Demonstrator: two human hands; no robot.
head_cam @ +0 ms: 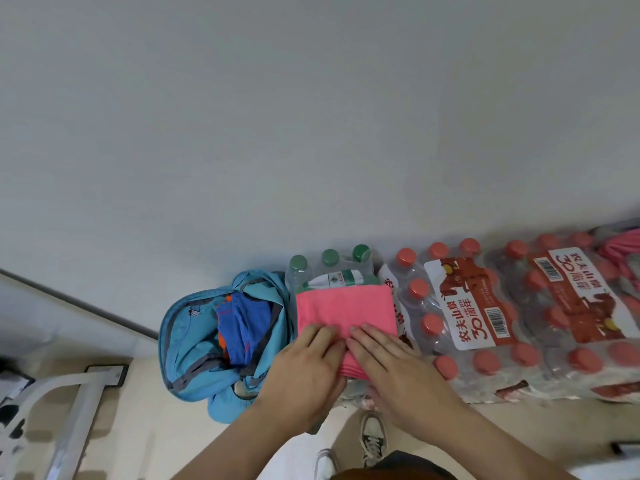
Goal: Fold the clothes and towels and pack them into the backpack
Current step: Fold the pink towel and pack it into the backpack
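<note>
A folded pink towel (346, 308) lies flat on top of a pack of green-capped water bottles (329, 268). My left hand (304, 368) and my right hand (391, 365) rest palm down, side by side, on its near half, fingers flat and together. Left of the towel a light blue backpack (194, 344) lies on the floor with its zip open. Inside it sits blue cloth with orange stripes (242, 327).
Shrink-wrapped packs of red-capped water bottles (485, 323) run along the wall to the right. A pink item (623, 247) lies at the far right. A white metal frame (69, 403) stands at the lower left. My shoes (372, 438) are below the towel.
</note>
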